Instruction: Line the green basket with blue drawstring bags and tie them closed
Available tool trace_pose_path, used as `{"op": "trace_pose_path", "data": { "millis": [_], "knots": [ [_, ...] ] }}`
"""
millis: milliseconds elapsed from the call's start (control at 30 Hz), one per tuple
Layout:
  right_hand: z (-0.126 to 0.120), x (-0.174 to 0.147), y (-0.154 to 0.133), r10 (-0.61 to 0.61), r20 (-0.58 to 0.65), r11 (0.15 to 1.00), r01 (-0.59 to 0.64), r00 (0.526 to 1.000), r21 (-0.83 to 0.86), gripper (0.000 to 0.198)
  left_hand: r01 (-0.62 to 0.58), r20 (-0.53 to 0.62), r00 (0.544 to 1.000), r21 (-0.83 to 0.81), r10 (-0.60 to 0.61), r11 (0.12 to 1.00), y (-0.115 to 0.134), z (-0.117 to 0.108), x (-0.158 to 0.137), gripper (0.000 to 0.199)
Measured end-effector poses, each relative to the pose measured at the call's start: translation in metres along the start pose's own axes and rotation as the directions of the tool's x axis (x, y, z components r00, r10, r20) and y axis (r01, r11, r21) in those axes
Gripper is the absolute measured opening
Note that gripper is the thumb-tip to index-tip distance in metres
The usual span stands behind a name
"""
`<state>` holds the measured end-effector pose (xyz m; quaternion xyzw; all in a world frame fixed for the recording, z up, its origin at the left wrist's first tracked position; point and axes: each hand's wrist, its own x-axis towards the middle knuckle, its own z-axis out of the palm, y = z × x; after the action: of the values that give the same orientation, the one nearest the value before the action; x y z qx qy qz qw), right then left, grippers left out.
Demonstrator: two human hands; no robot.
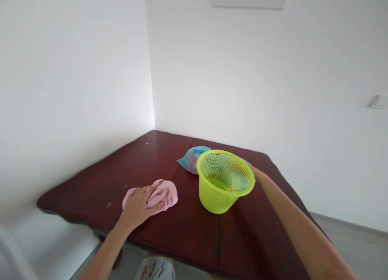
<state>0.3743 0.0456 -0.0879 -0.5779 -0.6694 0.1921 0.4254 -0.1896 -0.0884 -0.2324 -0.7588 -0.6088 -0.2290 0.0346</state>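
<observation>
Left hand: the fingers are bent and grasp the pink cloth, the thumb at its near side.
Pink cloth: it lies crumpled on the bench, under the left palm, to the left of the basket.
Right hand: it is mostly hidden behind the basket, so I cannot tell if the fingers are closed or what they touch.
Green basket: it stands on the bench, with holes in its wall.
Blue bag: it is behind the basket, partly covered by it, with some red on it.
Bench: dark red-brown wood, wavy edge, seams across the top, few pale marks at left.
Room: white walls meet in a corner; grey floor is at right.
</observation>
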Motion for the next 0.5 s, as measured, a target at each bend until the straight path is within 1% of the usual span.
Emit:
{"op": "trace_pose_path", "data": {
  "millis": [67, 133, 167, 200, 233, 267, 300, 333, 367, 400, 433, 467, 500],
  "knots": [
    [-0.019, -0.008, 0.005, 0.037, -0.046, 0.999, -0.035, 0.998, 0.034, 0.039, -0.031, -0.013, 0.999, 0.015, 0.031, 0.999, 0.000, 0.002, -0.002, 0.073],
    [-0.042, -0.032, 0.008, 0.070, -0.188, 0.996, -0.060, 0.980, 0.058, 0.050, -0.085, 0.005, 0.996, 0.020, 0.085, 0.996, -0.001, 0.004, -0.005, 0.087],
    [-0.052, -0.052, 0.009, 0.080, -0.281, 0.996, -0.064, 0.956, 0.065, 0.056, -0.109, 0.026, 0.994, 0.015, 0.109, 0.994, -0.001, 0.004, -0.007, 0.091],
    [-0.058, -0.078, 0.008, 0.080, -0.373, 0.996, -0.058, 0.924, 0.070, 0.060, -0.126, 0.046, 0.991, 0.006, 0.125, 0.992, -0.001, 0.004, -0.010, 0.091],
    [-0.061, -0.109, 0.007, 0.071, -0.452, 0.997, -0.046, 0.889, 0.066, 0.061, -0.132, 0.060, 0.989, -0.004, 0.132, 0.991, -0.001, 0.004, -0.013, 0.086],
    [-0.058, -0.145, 0.006, 0.051, -0.528, 0.998, -0.024, 0.848, 0.057, 0.059, -0.137, 0.067, 0.988, -0.019, 0.138, 0.990, 0.000, 0.004, -0.017, 0.075],
    [-0.050, -0.184, 0.005, 0.032, -0.610, 0.998, 0.010, 0.792, 0.065, 0.054, -0.148, 0.063, 0.987, -0.042, 0.150, 0.988, 0.002, 0.003, -0.022, 0.063],
    [-0.036, -0.225, 0.005, 0.032, -0.664, 0.997, 0.025, 0.747, 0.076, 0.048, -0.168, 0.048, 0.984, -0.073, 0.172, 0.983, 0.005, 0.002, -0.029, 0.054],
    [-0.018, -0.265, 0.006, 0.066, -0.698, 0.996, -0.007, 0.713, 0.087, 0.043, -0.197, 0.026, 0.979, -0.111, 0.201, 0.974, 0.011, 0.000, -0.036, 0.048],
    [0.003, -0.304, 0.007, 0.099, -0.707, 0.994, -0.034, 0.700, 0.105, 0.038, -0.233, -0.001, 0.972, -0.155, 0.235, 0.960, 0.020, -0.002, -0.043, 0.048],
    [0.027, -0.339, 0.010, 0.121, -0.696, 0.992, -0.058, 0.708, 0.114, 0.032, -0.269, -0.029, 0.963, -0.202, 0.268, 0.942, 0.031, -0.003, -0.052, 0.051],
    [0.050, -0.368, 0.012, 0.130, -0.701, 0.991, -0.068, 0.702, 0.116, 0.025, -0.297, -0.057, 0.955, -0.251, 0.293, 0.921, 0.047, -0.004, -0.061, 0.058],
    [0.071, -0.391, 0.014, 0.116, -0.652, 0.992, -0.050, 0.749, 0.120, 0.016, -0.324, -0.078, 0.946, -0.305, 0.315, 0.895, 0.065, -0.004, -0.070, 0.065]
  ]
}}
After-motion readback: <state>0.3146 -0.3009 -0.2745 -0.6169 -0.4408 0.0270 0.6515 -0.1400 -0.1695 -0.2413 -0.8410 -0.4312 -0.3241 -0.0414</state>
